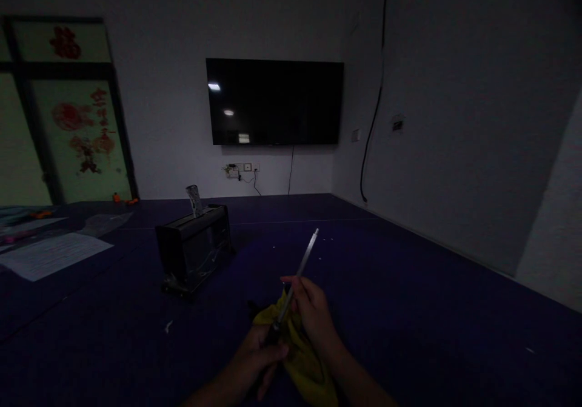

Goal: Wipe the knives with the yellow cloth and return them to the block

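A screwdriver [307,258] with a dark handle and a long, bright metal shaft points up and away from me, slightly to the right. My left hand [259,358] is closed round its handle. My right hand [311,310] pinches the shaft about halfway along between thumb and fingers, leaving the narrow tip free. Under and behind both hands lies a crumpled yellow cloth or bag [309,364], partly hidden by them. The dim light hides finer detail.
A black box-shaped device [195,252] with a patterned strip [194,201] upright in its top stands left on the purple floor [409,310]. Papers [59,254] and clear plastic [104,223] lie farther left. White scraps [168,326] dot the floor. A black cable [375,116] hangs along the right wall.
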A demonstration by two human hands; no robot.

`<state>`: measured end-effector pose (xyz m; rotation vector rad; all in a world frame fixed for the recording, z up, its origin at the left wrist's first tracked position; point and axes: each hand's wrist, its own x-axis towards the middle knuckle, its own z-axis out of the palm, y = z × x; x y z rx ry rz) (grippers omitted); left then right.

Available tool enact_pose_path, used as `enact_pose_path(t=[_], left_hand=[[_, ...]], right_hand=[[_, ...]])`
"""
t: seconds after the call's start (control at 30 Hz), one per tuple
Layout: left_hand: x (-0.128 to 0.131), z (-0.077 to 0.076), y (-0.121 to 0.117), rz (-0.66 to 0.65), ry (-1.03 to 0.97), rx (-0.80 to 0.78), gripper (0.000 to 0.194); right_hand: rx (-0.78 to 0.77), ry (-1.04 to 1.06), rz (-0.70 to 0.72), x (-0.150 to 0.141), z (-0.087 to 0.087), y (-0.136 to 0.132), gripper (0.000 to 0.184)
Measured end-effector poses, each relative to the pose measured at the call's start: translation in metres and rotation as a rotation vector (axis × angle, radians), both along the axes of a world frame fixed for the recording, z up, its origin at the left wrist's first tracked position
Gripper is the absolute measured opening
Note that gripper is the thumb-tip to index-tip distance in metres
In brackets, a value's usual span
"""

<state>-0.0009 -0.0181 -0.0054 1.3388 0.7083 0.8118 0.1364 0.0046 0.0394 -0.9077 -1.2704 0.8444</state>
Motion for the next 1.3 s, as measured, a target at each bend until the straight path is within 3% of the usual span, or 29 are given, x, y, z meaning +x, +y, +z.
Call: enact_pose_path(t=[0.1,0.33,0.47,0.57,0.83,1.3], left_hand=[[0.000,-0.002,0.001,-0.064,-0.020,0.019,0.043],[-0.004,-0.008,0.006,-0.049,-0.275,-0.078,0.059],[-0.006,-0.005,0.012,0.035,-0.246,-0.105,0.076],[-0.004,0.000,0.012,0.165,-0.144,-0.032,0.072],[-0.002,0.010,0.000,0.347,0.017,0.120,0.055],[-0.007,0.038,-0.014,0.688,-0.068,0.219,0.067]], right_hand=[[-0.061,0.061,-0.020,-0.001,-0.001,0.002,0.049],[-0.175,0.344,-0.097,0.009,-0.006,0.017,0.043],[-0.283,0.555,-0.050,0.013,-0.010,0.025,0.033],[-0.346,0.638,0.003,0.013,-0.011,0.026,0.028],[-0.371,0.647,0.096,0.008,-0.005,0.017,0.032],[-0.340,0.426,0.332,0.002,-0.002,0.011,0.053]])
